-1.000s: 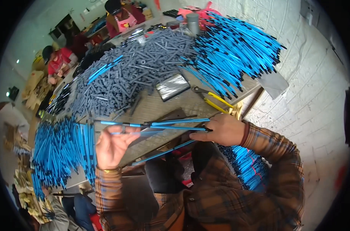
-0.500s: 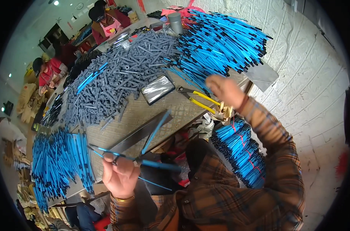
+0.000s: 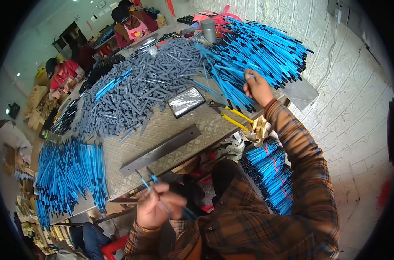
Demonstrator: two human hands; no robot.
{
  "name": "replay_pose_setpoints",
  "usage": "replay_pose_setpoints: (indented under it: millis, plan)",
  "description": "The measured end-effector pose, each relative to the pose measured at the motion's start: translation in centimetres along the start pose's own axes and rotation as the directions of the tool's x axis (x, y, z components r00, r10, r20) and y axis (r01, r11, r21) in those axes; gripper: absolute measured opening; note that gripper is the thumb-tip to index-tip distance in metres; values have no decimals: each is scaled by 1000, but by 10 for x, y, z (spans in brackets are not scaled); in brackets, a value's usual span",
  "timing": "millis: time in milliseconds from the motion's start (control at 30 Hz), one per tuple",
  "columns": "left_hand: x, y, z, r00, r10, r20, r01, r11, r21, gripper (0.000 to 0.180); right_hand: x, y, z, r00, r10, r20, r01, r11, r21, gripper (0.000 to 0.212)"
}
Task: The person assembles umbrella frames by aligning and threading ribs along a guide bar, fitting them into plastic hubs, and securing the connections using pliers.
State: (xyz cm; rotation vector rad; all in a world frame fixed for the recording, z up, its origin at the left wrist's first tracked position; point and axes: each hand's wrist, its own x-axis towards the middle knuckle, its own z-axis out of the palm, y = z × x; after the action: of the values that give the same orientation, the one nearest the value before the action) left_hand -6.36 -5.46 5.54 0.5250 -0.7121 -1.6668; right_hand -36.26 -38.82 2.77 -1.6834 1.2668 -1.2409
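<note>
At the lower centre of the frame, the left hand [image 3: 160, 206], partly blurred, has its fingers curled around thin blue rods [image 3: 145, 182], whose dark tips point up and left. At the upper right, the right hand [image 3: 258, 89] is pinched, thumb and fingers together on the end of a blurred blue rod [image 3: 228, 69] beside the big rod pile [image 3: 266, 50].

At the top centre, a grey metal can [image 3: 208, 31] stands upright by that pile; what it holds cannot be seen. A pink plastic bag [image 3: 227, 17] lies crumpled behind, its contents hidden. Near the centre sits a flat dark-edged case [image 3: 186, 102] with a shiny, film-like top. Loose grey plastic tubes [image 3: 138, 89] are heaped straight on the table [image 3: 162, 130], in the upper left.
</note>
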Motion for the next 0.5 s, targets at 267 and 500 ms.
replay_pose_setpoints:
  millis: [267,500]
  plan:
    - [34,-13,14,983,125,-137,-130,991,-32,34,-7,-23,10,998,-14,-55,42,839,542,27]
    - [60,-4,-9,904,274,-327,-285,959,16,33,-71,-66,19,988,-144,64,60,720,691,25]
